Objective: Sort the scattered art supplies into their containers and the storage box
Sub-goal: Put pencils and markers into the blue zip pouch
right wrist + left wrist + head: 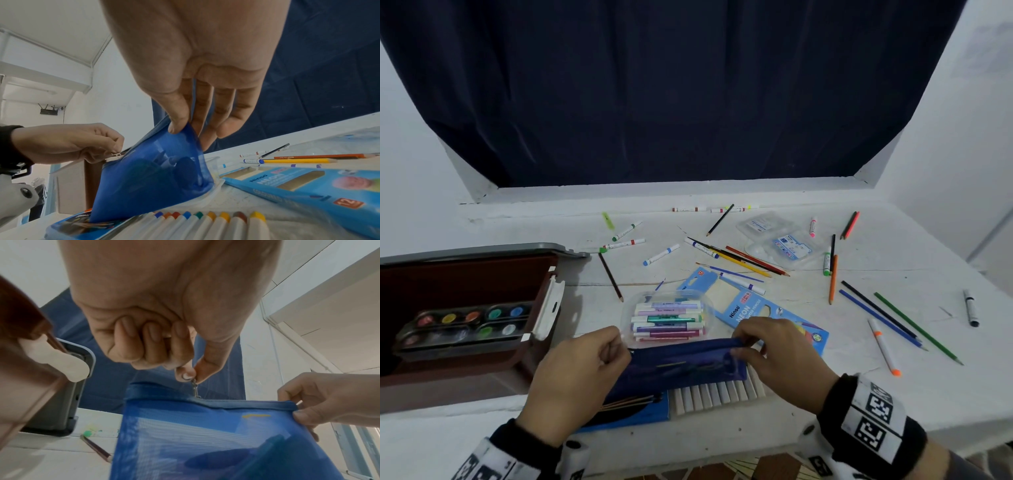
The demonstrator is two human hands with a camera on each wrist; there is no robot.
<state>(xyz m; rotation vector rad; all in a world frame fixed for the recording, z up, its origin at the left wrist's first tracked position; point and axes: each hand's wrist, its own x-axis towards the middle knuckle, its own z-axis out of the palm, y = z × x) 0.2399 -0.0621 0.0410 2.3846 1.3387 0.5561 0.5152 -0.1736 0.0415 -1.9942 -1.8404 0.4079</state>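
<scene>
Blue mesh pouch (681, 363) is at the near counter (859, 387) edge, propped on the crayon set (717, 394). My left hand (582, 377) pinches the zipper pull (194, 386); my right hand (780, 356) pinches the opposite top corner. To zip it well: keep the top edge taut between both hands, pull straight along the teeth and watch that mesh doesn't snag. The pouch holds a few dark items, which I can't identify. Clear tub (667, 318), just behind, is stacked with markers and has no lid on. Brown storage box (469, 329) on the left is open with a watercolour palette (465, 325) inside. Pencil carton (753, 308) lies flat; its window looks empty. Loose pencils and markers are scattered beyond
</scene>
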